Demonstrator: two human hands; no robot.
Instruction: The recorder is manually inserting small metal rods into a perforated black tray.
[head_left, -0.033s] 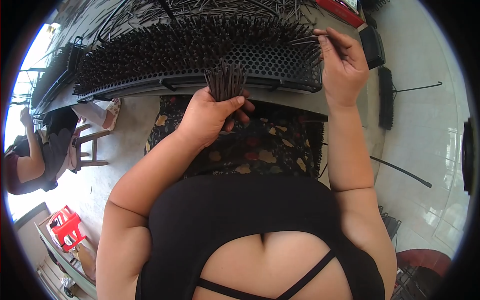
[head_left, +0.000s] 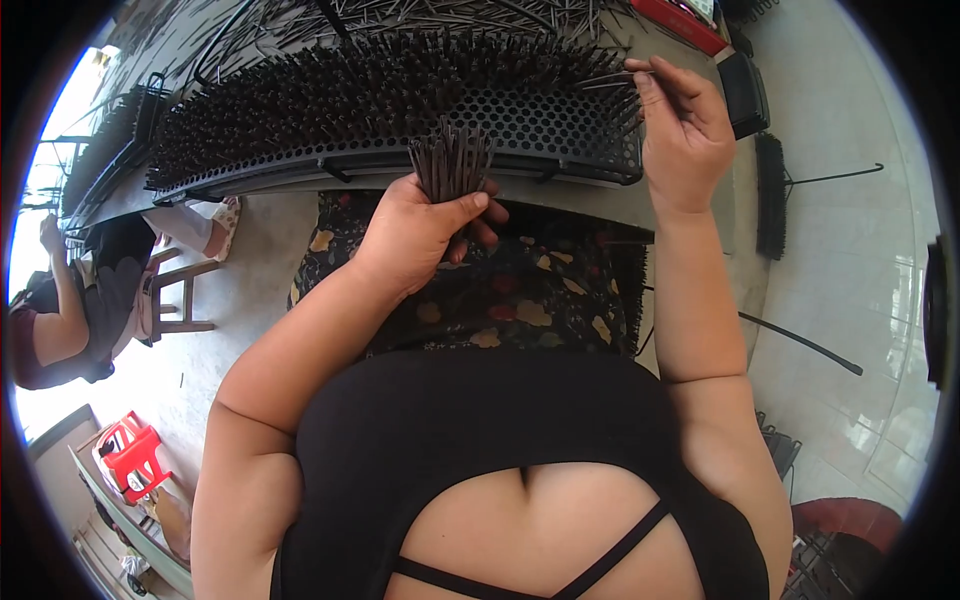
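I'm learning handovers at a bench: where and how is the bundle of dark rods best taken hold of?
Probably around the exposed upper shafts of the bundle of dark rods, coming from the right. The person's left grip wraps the lower part, leaving the shafts above it free; the holed black rack lies beyond, so the far side looks tighter.

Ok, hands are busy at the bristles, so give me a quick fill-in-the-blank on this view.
1. The person's ____ hand grips the bundle of dark sticks.
2. The right hand pinches a thin dark piece near the ____ end of the perforated panel, as pictured.
3. The plastic stool at the lower left is coloured ____.

Missing words: left; right; red.
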